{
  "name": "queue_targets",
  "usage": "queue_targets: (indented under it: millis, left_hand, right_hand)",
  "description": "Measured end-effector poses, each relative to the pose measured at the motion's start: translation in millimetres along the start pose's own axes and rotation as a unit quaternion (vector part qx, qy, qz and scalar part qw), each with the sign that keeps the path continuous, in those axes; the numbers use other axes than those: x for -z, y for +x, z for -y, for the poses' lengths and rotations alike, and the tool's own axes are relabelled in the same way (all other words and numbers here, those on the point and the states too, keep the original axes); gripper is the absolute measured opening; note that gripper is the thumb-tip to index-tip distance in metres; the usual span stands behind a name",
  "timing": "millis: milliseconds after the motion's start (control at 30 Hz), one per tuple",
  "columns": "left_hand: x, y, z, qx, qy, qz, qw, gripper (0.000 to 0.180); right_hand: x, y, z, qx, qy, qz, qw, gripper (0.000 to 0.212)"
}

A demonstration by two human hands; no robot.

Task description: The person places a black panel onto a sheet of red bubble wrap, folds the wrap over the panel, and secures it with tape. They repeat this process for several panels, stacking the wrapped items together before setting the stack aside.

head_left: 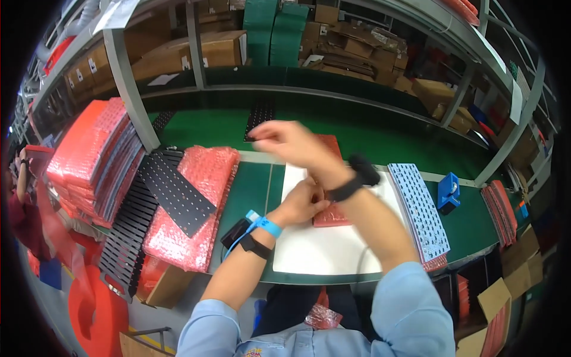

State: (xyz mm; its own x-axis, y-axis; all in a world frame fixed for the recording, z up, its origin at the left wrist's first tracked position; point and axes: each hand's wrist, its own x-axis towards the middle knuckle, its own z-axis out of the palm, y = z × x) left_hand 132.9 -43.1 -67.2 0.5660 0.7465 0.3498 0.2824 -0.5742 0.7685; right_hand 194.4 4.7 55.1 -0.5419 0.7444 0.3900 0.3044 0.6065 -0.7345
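Observation:
A red bubble-wrap packet point(331, 216) lies on a white sheet point(297, 250) in front of me. My left hand point(301, 201) is at its left edge, fingers curled closed on the wrap; whether anything else is in them is hidden. My right hand point(288, 141) crosses above the packet's far part, slightly blurred, with fingers stretched to the left. Its fingertips overlap the near end of a black perforated panel point(260, 116) on the green conveyor point(214, 128). Whether they touch the panel I cannot tell.
To the left, a black perforated panel point(178, 193) lies across red bubble wrap point(178, 238), beside a tall stack of red wrapped packets point(89, 149). On the right are a light-blue perforated panel point(419, 208) and a blue dispenser point(448, 191). Metal posts point(125, 89) frame the conveyor.

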Motion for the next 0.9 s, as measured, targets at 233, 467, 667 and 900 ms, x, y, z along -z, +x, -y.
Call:
queue_targets:
  millis: [233,467,667,900]
  left_hand:
    - [1.0,1.3,-12.7,0.022,0.008,-0.011,1.0,0.025]
    - [-0.2,-1.7,-15.1,0.038,0.015,-0.007,0.999,0.024]
    - [4.9,1.6,-27.4,0.079,0.004,0.013,0.997,0.024]
    - [3.9,1.1,-17.2,0.074,0.007,0.013,0.997,0.024]
  right_hand:
    - [103.0,-156.6,-40.1,-0.199,-0.117,0.101,0.968,0.029]
    - [86.7,-148.6,-71.2,-0.24,-0.193,0.106,0.946,0.039]
    - [118.2,-131.9,-85.5,-0.359,-0.008,0.027,0.933,0.041]
    - [81.2,-163.4,-66.5,-0.229,-0.172,0.047,0.957,0.045]
